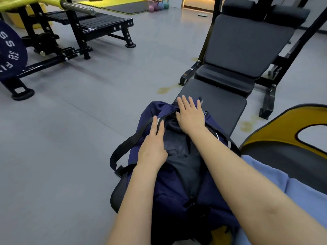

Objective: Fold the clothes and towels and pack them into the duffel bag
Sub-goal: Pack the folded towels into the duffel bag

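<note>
A navy duffel bag [177, 191] lies lengthwise on a black gym bench [221, 106], its top open. Dark folded cloth [184, 161] shows inside the opening. My left hand [153, 144] lies flat with straight fingers on the bag's left rim, beside the black shoulder strap [131, 140]. My right hand [190, 114] presses flat with spread fingers on the bag's far end, over the cloth. A light blue towel or garment [286, 197] lies at the right, beside the bag and under my right forearm.
The bench's raised backrest [247, 43] stands beyond the bag. A yellow and grey seat [283, 138] is at the right. A black weight machine [58, 38] with a barbell plate [8, 52] stands at the left. Kettlebells [158, 5] sit far back on grey floor [79, 112].
</note>
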Demonstrator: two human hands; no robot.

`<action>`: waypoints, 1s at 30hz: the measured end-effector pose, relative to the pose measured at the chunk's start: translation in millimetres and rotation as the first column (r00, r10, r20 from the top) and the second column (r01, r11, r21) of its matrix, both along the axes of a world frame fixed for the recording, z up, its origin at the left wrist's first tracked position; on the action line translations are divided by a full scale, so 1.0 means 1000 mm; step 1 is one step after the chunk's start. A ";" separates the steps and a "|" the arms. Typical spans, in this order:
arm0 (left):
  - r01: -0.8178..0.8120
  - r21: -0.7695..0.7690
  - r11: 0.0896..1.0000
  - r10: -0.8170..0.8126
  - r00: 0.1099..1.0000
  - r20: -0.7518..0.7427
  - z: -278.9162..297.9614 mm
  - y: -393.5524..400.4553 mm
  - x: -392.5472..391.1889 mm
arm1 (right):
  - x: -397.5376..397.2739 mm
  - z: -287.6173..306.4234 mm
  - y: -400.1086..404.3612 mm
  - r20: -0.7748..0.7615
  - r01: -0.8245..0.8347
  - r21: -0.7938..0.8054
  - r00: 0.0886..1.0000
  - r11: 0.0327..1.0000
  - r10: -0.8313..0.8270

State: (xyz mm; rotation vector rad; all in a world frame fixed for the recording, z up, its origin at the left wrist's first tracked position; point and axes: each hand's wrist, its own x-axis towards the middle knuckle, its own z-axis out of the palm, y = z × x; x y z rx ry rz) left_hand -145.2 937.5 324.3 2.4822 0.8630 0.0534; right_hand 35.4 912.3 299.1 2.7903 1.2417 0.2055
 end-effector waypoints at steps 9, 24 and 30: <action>0.037 -0.131 0.991 -0.026 0.997 0.079 0.001 -0.008 -0.010 | -0.030 0.038 -0.103 -0.268 0.276 0.349 0.945 0.895 -0.187; 0.120 0.052 0.991 -0.119 0.992 -0.031 -0.011 -0.019 -0.006 | -0.028 -0.044 -0.236 -0.574 0.754 0.195 0.607 0.628 -0.550; 0.104 0.049 0.993 -0.102 0.994 -0.033 -0.006 -0.021 -0.004 | -0.033 -0.057 -0.233 -0.435 0.755 0.026 0.598 0.655 -0.673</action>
